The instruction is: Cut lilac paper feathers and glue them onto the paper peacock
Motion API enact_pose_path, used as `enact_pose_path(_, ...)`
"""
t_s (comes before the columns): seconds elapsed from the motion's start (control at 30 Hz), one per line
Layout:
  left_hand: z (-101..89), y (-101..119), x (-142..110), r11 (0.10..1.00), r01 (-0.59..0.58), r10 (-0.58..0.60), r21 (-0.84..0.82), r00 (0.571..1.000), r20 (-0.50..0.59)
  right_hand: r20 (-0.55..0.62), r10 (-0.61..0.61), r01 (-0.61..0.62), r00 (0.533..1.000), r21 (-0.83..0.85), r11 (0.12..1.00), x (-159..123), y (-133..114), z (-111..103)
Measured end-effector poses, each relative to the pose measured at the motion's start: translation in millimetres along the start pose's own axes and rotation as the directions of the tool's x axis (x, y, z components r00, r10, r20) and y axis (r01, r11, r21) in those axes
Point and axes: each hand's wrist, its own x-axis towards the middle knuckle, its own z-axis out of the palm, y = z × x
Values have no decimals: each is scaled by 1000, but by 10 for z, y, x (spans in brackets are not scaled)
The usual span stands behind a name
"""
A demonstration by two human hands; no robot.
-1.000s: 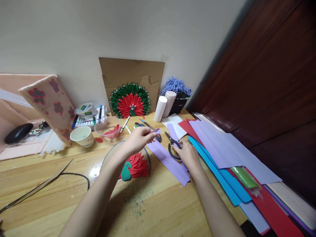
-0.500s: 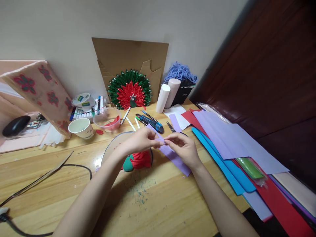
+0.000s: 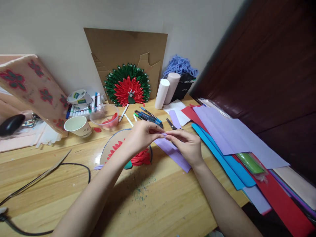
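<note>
Being pinched btwn fingertips of L hand (image 3: pixel 141 137) and R hand (image 3: pixel 189 147), both closed on it, a purple piece (image 3: pixel 164 135) is held over the purple strip (image 3: pixel 174 155), nr scissors (image 3: pixel 170 123); a fold is prob. being shaped, w/ even pressure seemingly needed next.

One small purple piece (image 3: pixel 163 135) is pinched between the fingers (image 3: pixel 155 127) of both hands. Just beneath the fingers lie one wide purple strip (image 3: pixel 174 154) and one pair of scissors (image 3: pixel 170 123). Beyond the fingers stand two pale cylinders (image 3: pixel 162 94), one cardboard sheet (image 3: pixel 125 42) and one bundle of blue yarn (image 3: pixel 180 65). Left of the fingers are one paper cup (image 3: pixel 78 127), one clear bowl (image 3: pixel 100 122) and one black mouse (image 3: pixel 12 125); well right of them, one green packet (image 3: pixel 251 163)
</note>
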Motion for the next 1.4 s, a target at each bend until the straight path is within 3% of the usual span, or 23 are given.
enact_pose_path(0.37,12,-2,-3,996,-32,35,88,999,-28,71,-63,71,995,-116,991,3,-22,-10)
enact_pose_path(0.6,-24,-3,8,977,155,-149,-144,987,52,99,-133,145,986,-131,981,-13,-16,-38)
enact_pose_path(0.8,-64,-37,2,943,224,-197,-245,972,129,133,-229,250,964,-175,952,-9,-17,-66)
enact_pose_path(0.87,-65,-22,2,945,239,-219,-223,969,114,130,-197,213,972,-126,969,-11,-22,-51)
enact_pose_path(0.97,-54,0,5,959,220,-211,-178,975,72,140,-43,41,989,16,999,-14,-37,-6)
enact_pose_path(1.13,-23,6,7,975,185,-185,-124,983,10,151,157,-184,976,181,966,-8,-42,59)
enact_pose_path(1.23,1,4,0,987,136,-138,-84,990,-16,131,189,-211,973,183,960,-11,-39,66)
enact_pose_path(1.4,38,13,-23,994,92,-95,-67,995,-41,73,108,-114,991,72,991,-18,-81,45)
